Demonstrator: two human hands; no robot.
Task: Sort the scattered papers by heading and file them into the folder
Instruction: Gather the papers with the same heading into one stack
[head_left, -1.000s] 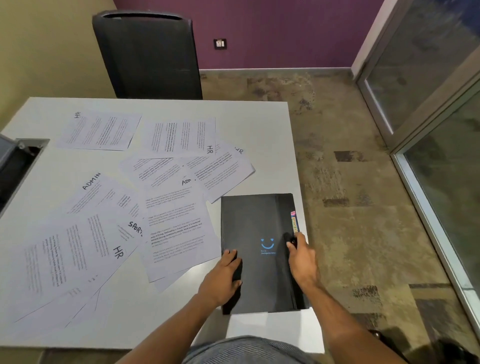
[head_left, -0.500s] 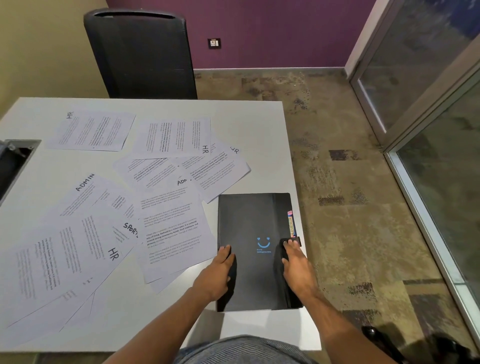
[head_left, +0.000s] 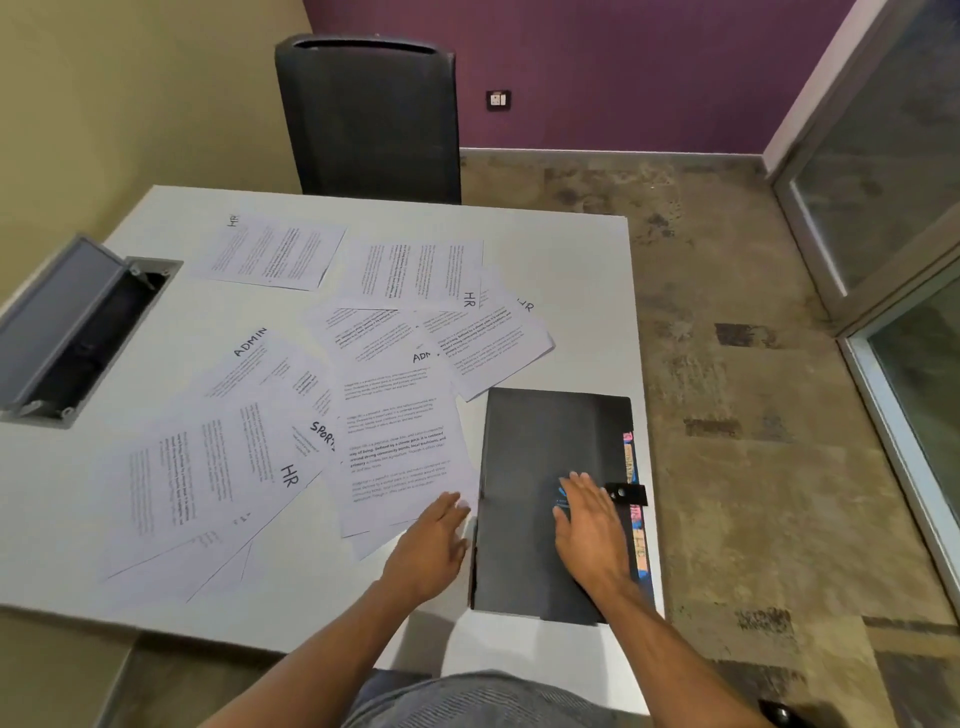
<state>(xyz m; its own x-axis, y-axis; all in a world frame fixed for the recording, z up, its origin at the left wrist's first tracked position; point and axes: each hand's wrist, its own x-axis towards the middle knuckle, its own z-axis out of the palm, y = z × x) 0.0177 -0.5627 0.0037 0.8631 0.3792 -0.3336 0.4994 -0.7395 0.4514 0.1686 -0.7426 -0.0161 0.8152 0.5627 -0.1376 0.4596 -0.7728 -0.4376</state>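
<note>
White table (head_left: 545, 249) fills our view, a black chair (head_left: 371, 119) behind it. Scattered papers (head_left: 395, 441) headed HR, ADMIN and SPORT cover its middle; our closed black folder (head_left: 524, 467) lies at the right edge. Our right hand (head_left: 592, 525) rests flat on its cover, fingers straight; our left hand (head_left: 431, 545), fingers straight, sits beside the folder's left edge.

The folder (head_left: 540, 467) lies at the counter's (head_left: 571, 260) right edge; papers (head_left: 395, 447) spread overlapping to its left; a chair (head_left: 369, 119) stands behind the counter.
</note>
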